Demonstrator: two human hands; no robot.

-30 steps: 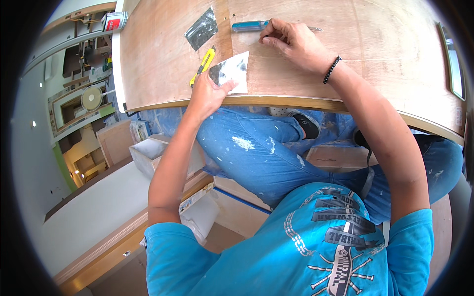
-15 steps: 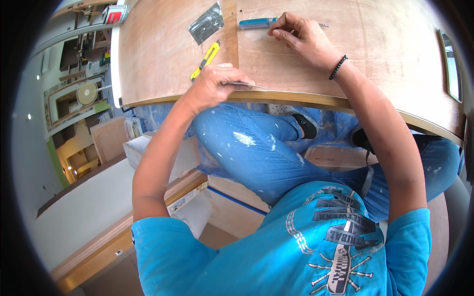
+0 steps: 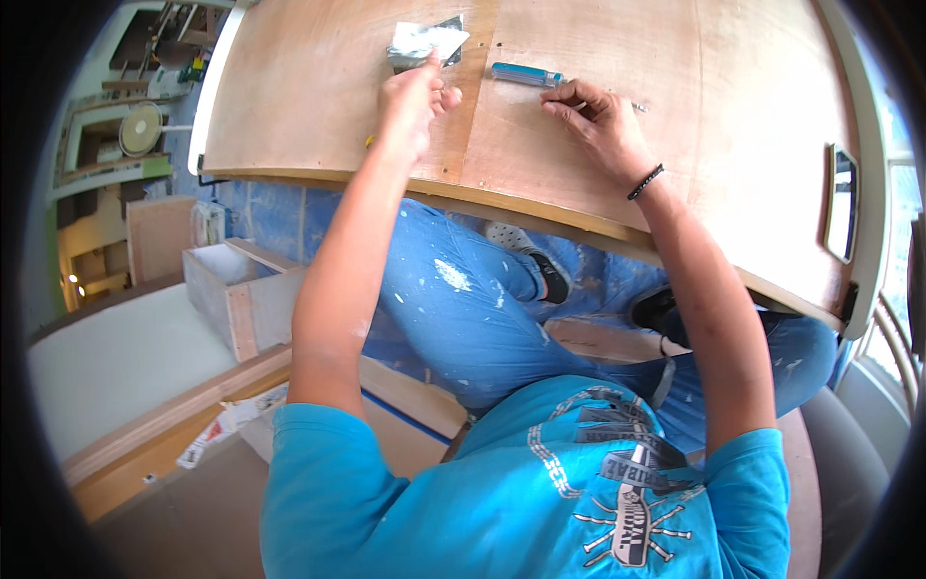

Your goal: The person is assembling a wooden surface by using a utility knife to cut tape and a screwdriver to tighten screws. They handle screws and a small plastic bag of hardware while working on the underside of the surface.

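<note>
My left hand (image 3: 413, 108) is over the tabletop with one finger stretched to the near edge of a crumpled whitish sheet (image 3: 424, 41). That sheet lies across a dark, shiny flat piece (image 3: 453, 55), covering most of it. The thumb of this hand stands apart from the stretched finger. My right hand (image 3: 600, 124) is pinched closed just beside a screwdriver with a blue, clear handle (image 3: 526, 74); whatever lies between its fingertips is too small to make out. A bit of the yellow utility knife (image 3: 369, 142) shows beside my left wrist, the remainder hidden.
The plywood tabletop (image 3: 318, 106) has a wooden front edge over my legs. At its right lies a dark-screened phone-like device (image 3: 842, 203). A grey open box (image 3: 227, 285) is on the floor at left. Behind it stands a fan (image 3: 141, 129).
My left hand moved away from the front edge, and the thin sheet it held now lies on the dark piece. My right hand stays pinched beside the screwdriver. The view has shifted.
</note>
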